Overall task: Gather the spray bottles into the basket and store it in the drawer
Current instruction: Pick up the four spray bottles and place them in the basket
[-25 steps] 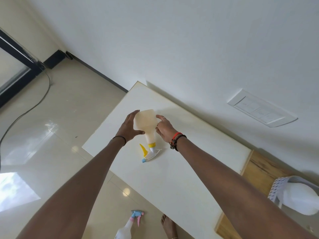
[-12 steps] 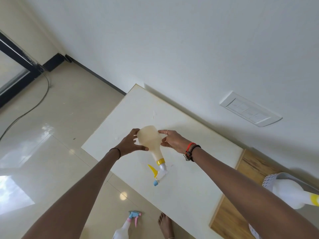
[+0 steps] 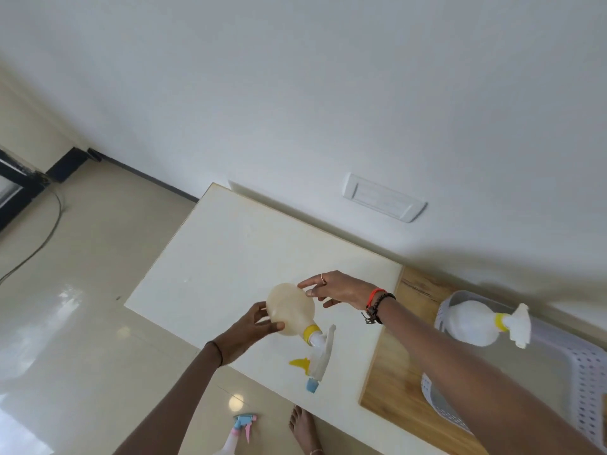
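Note:
A cream spray bottle (image 3: 290, 308) with a yellow collar, yellow trigger and blue nozzle is held above the white table (image 3: 236, 254). My left hand (image 3: 251, 326) grips its body from the near side. My right hand (image 3: 338, 289) is beside the bottle's far side with fingers spread, its fingertips just touching or barely off it. To the right, a white perforated basket (image 3: 588, 379) holds a white spray bottle (image 3: 473, 323) with a yellow collar. Another spray bottle (image 3: 241, 431) with a blue and pink head stands on the floor near my foot.
The basket rests on a wooden surface (image 3: 397, 382) next to the white table, against a white wall with a switch plate (image 3: 382, 197). A cable (image 3: 49, 231) trails over the glossy tiled floor at the left. My bare foot (image 3: 303, 430) is below the table edge.
The cream bottle has travelled right and nearer to me, now gripped mainly by my left hand. My right hand's fingers have spread off it. More of the basket has come into view.

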Demonstrator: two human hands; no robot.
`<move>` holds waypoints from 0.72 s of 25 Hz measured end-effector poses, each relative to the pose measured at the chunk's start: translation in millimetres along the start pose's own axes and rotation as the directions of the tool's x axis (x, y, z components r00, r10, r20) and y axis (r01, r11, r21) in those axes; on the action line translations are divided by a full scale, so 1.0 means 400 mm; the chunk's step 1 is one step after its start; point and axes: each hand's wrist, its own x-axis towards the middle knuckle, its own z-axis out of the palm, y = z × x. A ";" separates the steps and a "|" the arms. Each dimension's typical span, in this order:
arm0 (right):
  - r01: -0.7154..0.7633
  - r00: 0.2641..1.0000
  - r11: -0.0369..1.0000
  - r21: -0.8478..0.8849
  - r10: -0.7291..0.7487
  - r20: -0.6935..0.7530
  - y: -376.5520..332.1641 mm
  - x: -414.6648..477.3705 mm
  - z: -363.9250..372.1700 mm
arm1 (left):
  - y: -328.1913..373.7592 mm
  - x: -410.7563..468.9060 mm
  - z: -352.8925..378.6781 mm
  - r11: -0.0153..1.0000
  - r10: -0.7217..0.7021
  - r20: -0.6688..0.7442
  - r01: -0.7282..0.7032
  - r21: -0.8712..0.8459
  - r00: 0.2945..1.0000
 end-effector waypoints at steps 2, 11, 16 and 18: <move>-0.040 0.999 0.989 0.141 0.038 0.014 0.057 -0.072 -0.004 | -0.014 -0.025 0.083 0.998 -0.015 0.026 0.016 -0.055 1.000; -0.029 0.989 0.698 0.716 0.125 -0.082 0.362 -0.386 0.030 | -0.091 -0.085 0.440 0.997 -0.082 0.106 0.083 -0.001 0.991; 0.044 0.962 0.557 0.829 0.199 -0.185 0.547 -0.555 -0.012 | -0.129 -0.087 0.683 0.957 0.076 0.092 -0.098 0.271 0.993; 0.082 0.945 0.535 0.841 0.227 -0.237 0.597 -0.601 -0.028 | -0.149 -0.075 0.759 0.919 0.138 0.064 -0.151 0.363 0.988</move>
